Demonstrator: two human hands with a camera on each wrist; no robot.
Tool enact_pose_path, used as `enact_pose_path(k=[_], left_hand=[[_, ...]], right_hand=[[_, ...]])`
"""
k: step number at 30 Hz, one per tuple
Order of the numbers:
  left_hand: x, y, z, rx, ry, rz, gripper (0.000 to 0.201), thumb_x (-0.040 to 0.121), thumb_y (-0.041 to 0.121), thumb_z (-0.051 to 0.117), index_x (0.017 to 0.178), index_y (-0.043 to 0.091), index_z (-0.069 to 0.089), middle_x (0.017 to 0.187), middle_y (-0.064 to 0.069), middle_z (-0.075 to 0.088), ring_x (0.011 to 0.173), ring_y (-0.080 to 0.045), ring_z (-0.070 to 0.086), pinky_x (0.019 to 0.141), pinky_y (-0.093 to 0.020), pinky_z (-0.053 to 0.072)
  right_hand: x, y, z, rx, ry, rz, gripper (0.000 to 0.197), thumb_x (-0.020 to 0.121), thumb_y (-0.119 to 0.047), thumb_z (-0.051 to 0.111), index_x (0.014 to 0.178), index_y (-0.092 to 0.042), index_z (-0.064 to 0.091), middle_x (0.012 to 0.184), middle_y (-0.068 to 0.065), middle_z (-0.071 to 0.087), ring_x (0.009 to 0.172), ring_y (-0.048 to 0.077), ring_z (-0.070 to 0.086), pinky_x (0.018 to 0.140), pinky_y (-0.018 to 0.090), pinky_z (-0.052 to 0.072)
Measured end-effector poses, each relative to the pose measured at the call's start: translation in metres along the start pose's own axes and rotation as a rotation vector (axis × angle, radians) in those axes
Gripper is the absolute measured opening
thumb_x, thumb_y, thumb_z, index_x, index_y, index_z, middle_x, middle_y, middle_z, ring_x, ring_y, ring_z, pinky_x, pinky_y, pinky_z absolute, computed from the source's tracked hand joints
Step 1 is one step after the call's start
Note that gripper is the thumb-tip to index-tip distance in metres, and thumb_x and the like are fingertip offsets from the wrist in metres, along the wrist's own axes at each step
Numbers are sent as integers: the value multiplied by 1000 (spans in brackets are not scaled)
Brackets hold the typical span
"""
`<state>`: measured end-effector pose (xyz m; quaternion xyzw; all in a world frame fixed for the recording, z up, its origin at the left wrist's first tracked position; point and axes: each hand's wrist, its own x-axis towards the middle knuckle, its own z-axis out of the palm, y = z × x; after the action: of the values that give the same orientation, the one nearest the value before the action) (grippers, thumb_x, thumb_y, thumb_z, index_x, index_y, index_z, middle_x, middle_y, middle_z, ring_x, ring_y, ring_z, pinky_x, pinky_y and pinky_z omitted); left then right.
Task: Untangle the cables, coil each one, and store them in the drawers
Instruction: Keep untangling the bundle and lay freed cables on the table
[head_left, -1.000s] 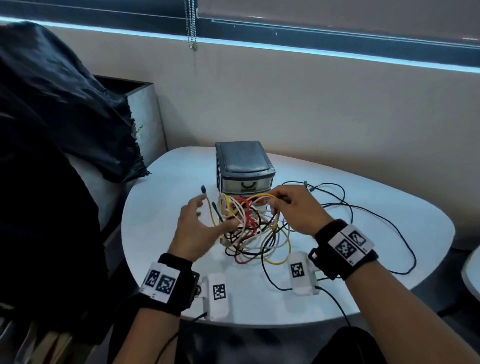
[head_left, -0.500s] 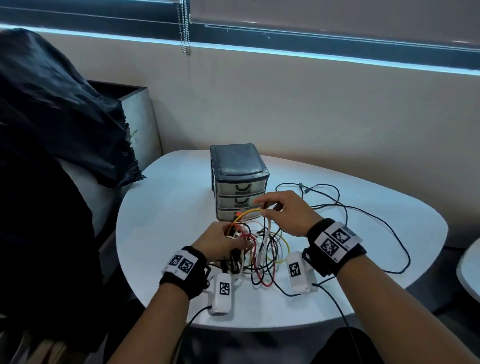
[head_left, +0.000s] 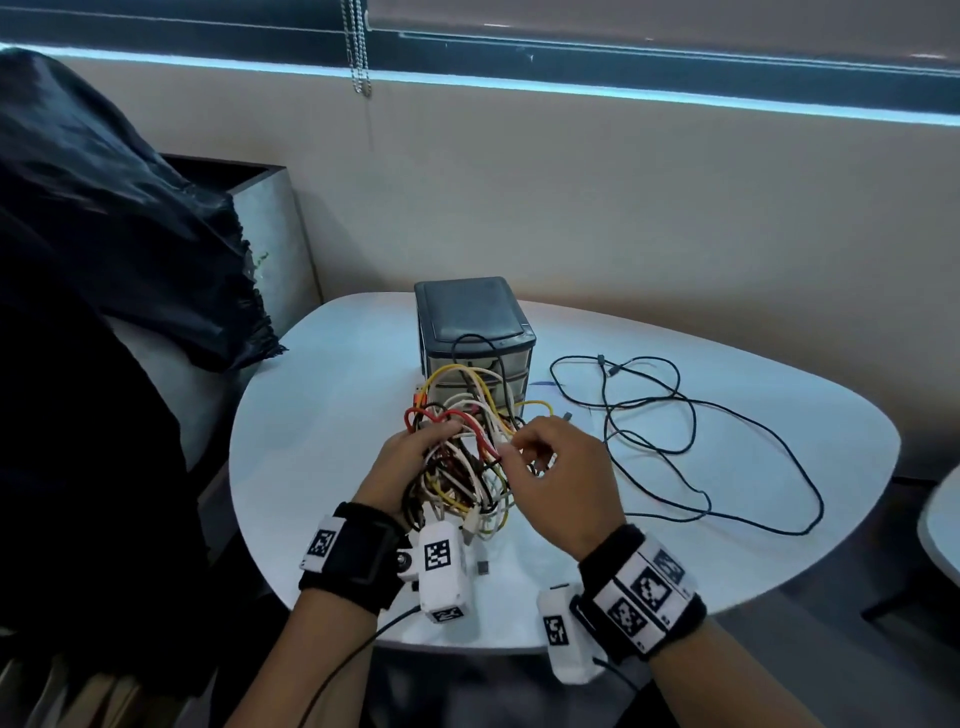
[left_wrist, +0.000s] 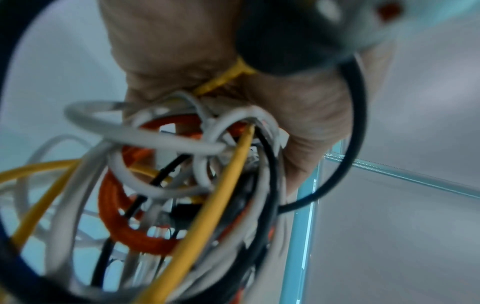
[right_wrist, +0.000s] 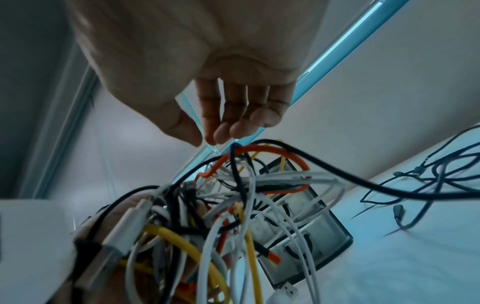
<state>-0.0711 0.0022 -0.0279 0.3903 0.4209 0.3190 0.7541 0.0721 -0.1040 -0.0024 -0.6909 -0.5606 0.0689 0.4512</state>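
A tangle of white, yellow, red and black cables (head_left: 462, 447) hangs lifted above the white table (head_left: 322, 415), in front of a small dark grey drawer unit (head_left: 475, 332). My left hand (head_left: 415, 452) grips the tangle from the left; the left wrist view shows its fingers (left_wrist: 306, 127) curled round the cables (left_wrist: 182, 174). My right hand (head_left: 524, 452) hovers at the tangle's right side. In the right wrist view its fingertips (right_wrist: 221, 133) hang just above an orange loop (right_wrist: 272, 150) with nothing between them. The drawers (right_wrist: 311, 236) look closed.
A long black cable (head_left: 675, 415) sprawls loose over the right half of the table. A small dark piece (head_left: 483, 567) lies near the front edge. A black bag (head_left: 104, 234) and a grey bin (head_left: 280, 244) stand left; another table's edge (head_left: 940, 509) shows far right.
My left hand closed on the tangle and lifted it off the table. My right hand let go of the yellow loop and drew back toward me, beside the bundle.
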Motion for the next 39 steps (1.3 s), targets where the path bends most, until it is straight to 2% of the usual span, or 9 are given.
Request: enact_pose_path(k=[3,7,11,18,22,28,32,36,39], left_hand=[[-1,1,-1,-87,-9,-7,34,83,25,72,108,3,72,108,-21,69,89,-32,69,88,-42,54],[-5,6,0,-201,-27,-35,25,93,26,61,107,8,70,81,-11,72,62,-22,70,53,-29,57],[-10,6,3,-301,-65,-65,32,92,30,61,109,3,66,81,-14,69,64,-26,69,57,-32,59],[-14,13,11,-282,-95,-60,45,98,29,52,131,-2,56,80,-12,66,48,-20,66,37,-22,49],[-12,14,5,-293,-119,-42,44,98,29,49,130,-1,56,85,-14,66,52,-22,68,40,-27,52],[-10,12,1,-353,-128,-25,26,98,23,50,103,3,64,84,-14,70,67,-27,70,60,-35,60],[-11,8,-1,-394,-108,-39,20,91,20,58,103,9,70,99,-14,64,87,-31,63,83,-41,53],[-7,4,-2,-422,-115,-10,30,91,12,51,83,12,80,82,-9,74,76,-23,71,70,-31,60],[-1,4,-3,-407,-56,-90,29,88,22,59,112,11,73,103,-14,70,92,-32,68,76,-39,57]], right_hand=[[-1,2,-4,-13,-84,71,16,71,-26,64,61,-22,52,58,-6,54,57,12,49,56,33,48],[-6,10,-4,-147,-146,47,15,77,-33,69,75,-30,55,73,-14,54,63,2,46,60,18,36],[-3,16,0,-135,-65,165,25,80,-38,74,83,-25,53,74,-12,60,62,1,48,59,23,42],[6,24,6,149,-24,428,33,90,-29,67,68,-4,64,64,9,66,61,22,62,62,37,50],[6,16,-2,430,-21,484,19,93,-17,63,79,-7,71,74,3,71,61,8,60,58,28,45],[3,26,4,-33,-94,112,19,89,-20,65,105,-29,73,90,-12,65,73,12,56,69,27,48],[3,31,4,-299,-94,-53,10,89,-29,65,96,-27,70,84,-11,63,77,13,53,65,28,42],[5,32,-1,-542,24,-373,11,80,-21,76,74,-20,67,68,-6,58,70,21,57,47,28,43],[6,31,-6,-593,78,-577,12,83,-17,66,72,-16,63,65,-2,55,65,22,54,47,29,40]])
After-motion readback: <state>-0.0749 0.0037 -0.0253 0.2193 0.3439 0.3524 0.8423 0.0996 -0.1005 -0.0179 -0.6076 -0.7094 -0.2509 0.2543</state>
